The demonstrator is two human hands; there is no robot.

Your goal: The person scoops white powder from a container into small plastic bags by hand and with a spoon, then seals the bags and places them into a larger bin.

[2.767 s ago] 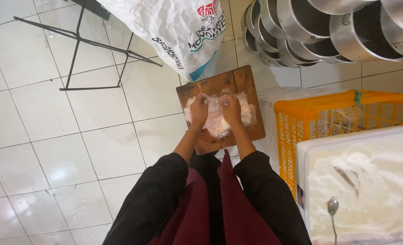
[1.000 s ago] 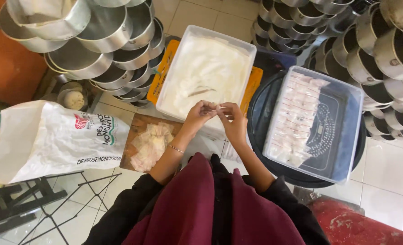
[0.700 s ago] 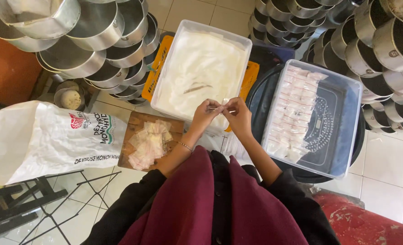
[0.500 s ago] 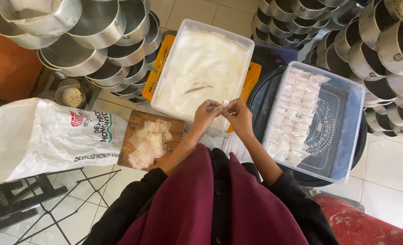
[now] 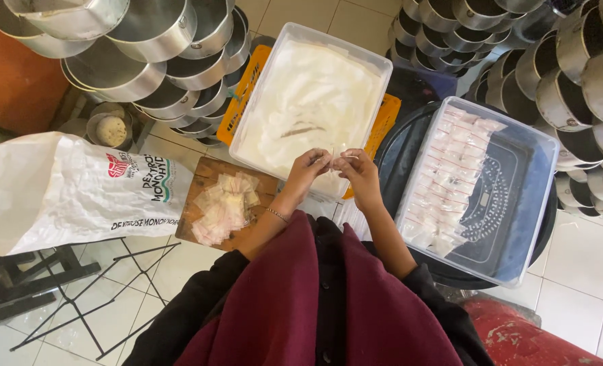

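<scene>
My left hand [image 5: 309, 169] and my right hand [image 5: 357, 171] meet at the fingertips and pinch a small clear plastic bag [image 5: 335, 153] between them. They hover over the near edge of a large clear tub [image 5: 356, 51] filled with white powder. To my right, another clear tub [image 5: 532, 156] holds rows of small filled bags [image 5: 451, 176]. On my left, a wooden board [image 5: 194, 196] carries a loose pile of small empty bags [image 5: 223, 207].
A big white printed sack [image 5: 64, 193] lies at the left over a black folding stand [image 5: 71, 298]. Stacks of round metal pans [image 5: 139, 54] fill the top left and right [image 5: 573, 74]. An orange crate [image 5: 244, 88] sits under the powder tub. A red stool [image 5: 525, 335] is at the lower right.
2.8 s ago my hands were pressing on the bag pile on the board. Since then the view swung to the tubs, and both hands now hold one small bag over the powder tub.
</scene>
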